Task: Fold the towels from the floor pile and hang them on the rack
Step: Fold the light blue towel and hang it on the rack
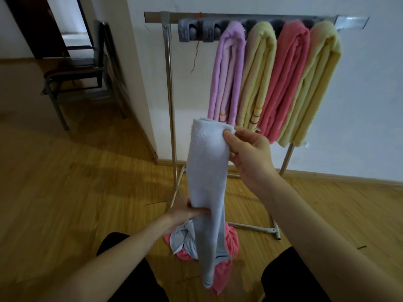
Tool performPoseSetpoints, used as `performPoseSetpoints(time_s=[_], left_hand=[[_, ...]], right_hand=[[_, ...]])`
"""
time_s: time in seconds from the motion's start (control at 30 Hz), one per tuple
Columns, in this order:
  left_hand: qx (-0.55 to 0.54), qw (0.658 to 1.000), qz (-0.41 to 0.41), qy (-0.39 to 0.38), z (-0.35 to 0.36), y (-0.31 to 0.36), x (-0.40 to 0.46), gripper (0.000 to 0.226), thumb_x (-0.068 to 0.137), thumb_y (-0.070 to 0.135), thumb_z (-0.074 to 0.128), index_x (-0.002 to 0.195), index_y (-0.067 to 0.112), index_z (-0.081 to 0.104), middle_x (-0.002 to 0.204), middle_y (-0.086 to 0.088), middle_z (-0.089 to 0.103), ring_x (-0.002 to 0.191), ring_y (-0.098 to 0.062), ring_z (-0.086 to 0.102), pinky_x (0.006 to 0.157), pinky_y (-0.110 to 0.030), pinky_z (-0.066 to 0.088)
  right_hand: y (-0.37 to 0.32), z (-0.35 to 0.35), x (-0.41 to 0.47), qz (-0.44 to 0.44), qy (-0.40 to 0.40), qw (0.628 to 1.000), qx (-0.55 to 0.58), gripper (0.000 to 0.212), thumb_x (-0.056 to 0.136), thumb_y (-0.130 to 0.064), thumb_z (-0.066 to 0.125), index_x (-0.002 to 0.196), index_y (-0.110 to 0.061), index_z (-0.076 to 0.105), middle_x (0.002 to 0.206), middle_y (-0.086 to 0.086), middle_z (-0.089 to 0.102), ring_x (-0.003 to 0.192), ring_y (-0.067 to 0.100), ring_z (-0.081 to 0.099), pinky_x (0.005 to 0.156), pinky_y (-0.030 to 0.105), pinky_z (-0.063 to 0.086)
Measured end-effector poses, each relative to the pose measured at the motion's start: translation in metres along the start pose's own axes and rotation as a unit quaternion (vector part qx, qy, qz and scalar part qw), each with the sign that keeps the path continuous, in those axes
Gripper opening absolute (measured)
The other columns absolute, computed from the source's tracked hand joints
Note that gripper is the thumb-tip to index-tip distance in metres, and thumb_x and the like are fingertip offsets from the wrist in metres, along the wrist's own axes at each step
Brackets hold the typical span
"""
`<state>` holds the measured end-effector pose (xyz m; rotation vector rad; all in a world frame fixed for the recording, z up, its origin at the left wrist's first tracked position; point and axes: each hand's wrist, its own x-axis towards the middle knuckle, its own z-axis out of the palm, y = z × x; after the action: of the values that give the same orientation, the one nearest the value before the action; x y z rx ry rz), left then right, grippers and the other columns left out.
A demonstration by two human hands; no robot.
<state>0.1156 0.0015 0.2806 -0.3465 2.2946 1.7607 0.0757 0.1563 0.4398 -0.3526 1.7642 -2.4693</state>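
Right hand [246,153] pinches top fold of pale blue towel [207,171]; left hand [185,212] grips it lower down, fingers curled round.

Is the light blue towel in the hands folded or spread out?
Folded lengthwise, not spread: the light blue towel hangs as a narrow doubled strip, right hand pinching the top, left hand gripping lower.

No legible text or labels anywhere
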Motion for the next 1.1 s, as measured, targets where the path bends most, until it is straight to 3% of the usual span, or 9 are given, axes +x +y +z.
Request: performPoseSetpoints(time_s=[0.13,0.23,0.4,0.53,0.63,0.77,0.87,0.93,1.1], left_hand=[[0.019,0.998,-0.059,-0.015,0.010,-0.025,0.007,0.040,0.064,0.033,0.086,0.098,0.020,0.068,0.093,0.004,0.073,0.090,-0.012,0.068,0.086,-0.034,0.056],[0.041,0.996,-0.082,0.000,0.005,-0.036,0.014,0.066,0.052,0.054,0.085,0.104,0.017,0.069,0.098,0.000,0.073,0.092,-0.016,0.069,0.087,-0.042,0.056],[0.061,0.997,-0.052,0.005,-0.014,-0.014,0.010,0.028,0.077,0.037,0.075,0.083,0.011,0.067,0.076,0.001,0.068,0.072,-0.011,0.065,0.060,-0.020,0.050],[0.075,0.996,-0.005,-0.047,-0.030,0.032,0.002,0.044,0.072,0.048,0.071,0.102,0.015,0.070,0.102,0.000,0.071,0.100,-0.016,0.064,0.089,-0.035,0.053],[0.142,0.985,0.033,-0.097,-0.037,0.073,-0.010,0.043,0.075,0.042,0.070,0.096,0.005,0.069,0.097,-0.008,0.070,0.094,-0.016,0.065,0.085,-0.032,0.051],[0.218,0.955,0.057,-0.191,-0.041,0.113,-0.022,0.059,0.077,0.040,0.072,0.092,-0.016,0.059,0.085,-0.021,0.063,0.078,-0.023,0.060,0.069,-0.031,0.046],[0.254,0.937,0.051,-0.235,-0.039,0.134,-0.028,0.035,0.083,0.030,0.070,0.078,-0.005,0.067,0.074,-0.003,0.065,0.070,-0.011,0.060,0.061,-0.018,0.045],[0.273,0.926,0.047,-0.255,-0.036,0.141,-0.030,0.019,0.086,0.027,0.068,0.070,0.015,0.068,0.066,0.011,0.065,0.064,-0.003,0.060,0.058,-0.014,0.044],[0.306,0.913,0.050,-0.266,-0.035,0.143,-0.028,0.012,0.085,0.030,0.068,0.078,0.020,0.069,0.071,0.014,0.068,0.071,-0.001,0.065,0.061,-0.013,0.047]], right_hand=[[0.001,-0.011,0.008,-0.014,0.080,0.996,0.024,0.006,0.091,-0.005,0.060,0.090,-0.003,0.067,0.073,0.006,0.059,0.066,0.013,0.057,0.060,0.026,0.051],[0.018,-0.036,0.023,-0.014,0.239,0.971,-0.012,0.012,0.090,-0.008,0.059,0.099,-0.002,0.066,0.073,0.003,0.059,0.066,0.012,0.054,0.057,0.026,0.046],[0.065,-0.082,0.022,0.084,0.336,0.933,-0.100,0.019,0.087,-0.005,0.053,0.106,0.000,0.054,0.086,0.009,0.058,0.078,0.019,0.056,0.066,0.032,0.051],[0.113,-0.098,0.002,0.195,0.212,0.940,-0.183,0.021,0.084,-0.003,0.058,0.102,0.004,0.051,0.089,0.016,0.057,0.083,0.027,0.059,0.070,0.043,0.054],[0.122,-0.097,-0.007,0.268,0.058,0.918,-0.288,0.034,0.085,-0.003,0.062,0.112,-0.004,0.042,0.091,0.013,0.053,0.077,0.021,0.055,0.068,0.035,0.051],[0.114,-0.093,-0.003,0.177,-0.210,0.736,-0.618,0.053,0.086,-0.011,0.059,0.134,-0.018,0.038,0.126,0.012,0.048,0.115,0.028,0.044,0.090,0.031,0.037],[0.090,-0.080,0.000,0.062,-0.287,0.844,-0.448,0.063,0.080,0.005,0.058,0.137,-0.017,0.044,0.135,0.004,0.048,0.123,0.014,0.042,0.093,0.017,0.037],[0.072,-0.072,-0.001,0.079,-0.332,0.894,-0.291,0.061,0.074,0.019,0.053,0.131,-0.005,0.051,0.129,0.006,0.057,0.121,0.014,0.052,0.096,0.023,0.045],[0.064,-0.065,-0.005,0.154,-0.411,0.869,-0.228,0.040,0.075,0.002,0.057,0.115,0.006,0.059,0.118,0.023,0.063,0.113,0.037,0.059,0.100,0.050,0.046]])
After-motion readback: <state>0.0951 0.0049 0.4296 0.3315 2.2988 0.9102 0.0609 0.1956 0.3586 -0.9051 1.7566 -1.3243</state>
